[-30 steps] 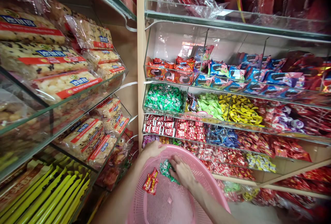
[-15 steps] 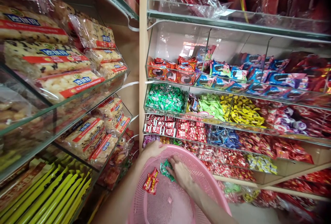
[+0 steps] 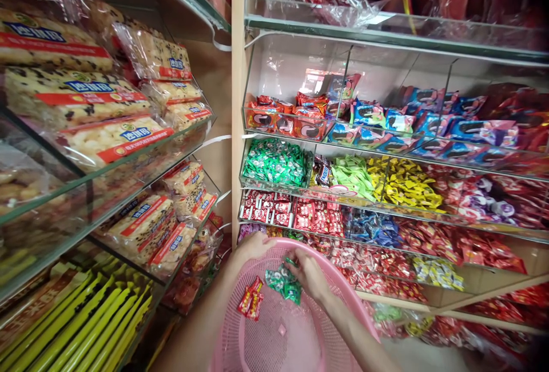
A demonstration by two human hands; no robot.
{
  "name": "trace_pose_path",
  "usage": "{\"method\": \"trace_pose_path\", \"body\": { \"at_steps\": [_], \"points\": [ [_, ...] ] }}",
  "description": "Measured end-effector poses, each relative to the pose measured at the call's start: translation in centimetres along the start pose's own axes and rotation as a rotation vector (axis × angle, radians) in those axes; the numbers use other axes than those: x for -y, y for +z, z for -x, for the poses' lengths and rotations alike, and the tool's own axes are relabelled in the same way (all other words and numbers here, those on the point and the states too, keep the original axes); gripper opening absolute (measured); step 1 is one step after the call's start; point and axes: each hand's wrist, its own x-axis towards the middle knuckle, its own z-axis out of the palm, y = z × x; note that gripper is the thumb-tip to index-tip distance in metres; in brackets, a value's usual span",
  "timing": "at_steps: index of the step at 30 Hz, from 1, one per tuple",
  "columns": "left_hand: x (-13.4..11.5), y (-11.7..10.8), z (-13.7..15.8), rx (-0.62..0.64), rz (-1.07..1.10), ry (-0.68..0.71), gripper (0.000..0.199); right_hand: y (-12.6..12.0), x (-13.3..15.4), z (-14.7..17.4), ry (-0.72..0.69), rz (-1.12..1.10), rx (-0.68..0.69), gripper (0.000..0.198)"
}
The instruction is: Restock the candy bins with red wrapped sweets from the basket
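My left hand [image 3: 254, 247] is closed over the far-left rim of a pink plastic basket [image 3: 343, 280]. Inside the basket, my right hand [image 3: 307, 272] has its fingers curled at the upper edge of a small pile of green-wrapped candies [image 3: 283, 285]. A bit of green wrapper shows at its fingertips; the palm is hidden. Left of the green pile lie a few red-and-yellow wrapped candies [image 3: 251, 299]. A tiny pale square [image 3: 282, 329] shows on the basket floor.
Ahead, clear shelf bins hold green candies [image 3: 277, 163], yellow candies [image 3: 403, 183] and blue biscuit packs [image 3: 429, 123]. On the left, glass-fronted shelves carry wrapped puffed-grain bars [image 3: 86, 97] and yellow-green sticks [image 3: 86, 326]. A wooden post [image 3: 238, 103] stands between both shelf units.
My right hand has shifted up and to the right inside the basket. More green candies now show spread on the basket floor. My left hand stays on the rim.
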Motion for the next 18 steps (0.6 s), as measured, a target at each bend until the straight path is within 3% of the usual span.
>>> {"method": "trace_pose_path", "body": {
  "at_steps": [3, 10, 18],
  "points": [
    [0.0, 0.0, -0.1, 0.002, 0.002, 0.017, 0.052, -0.1, -0.3, 0.1, 0.003, -0.008, -0.004, 0.013],
    [-0.2, 0.0, -0.3, -0.02, -0.024, 0.039, 0.048, 1.0, -0.2, 0.6, 0.068, 0.115, 0.105, 0.007],
    [-0.1, 0.0, -0.1, -0.022, -0.042, 0.019, 0.047, 1.8, 0.8, 1.1, 0.023, 0.219, 0.149, 0.013]
  ]
}}
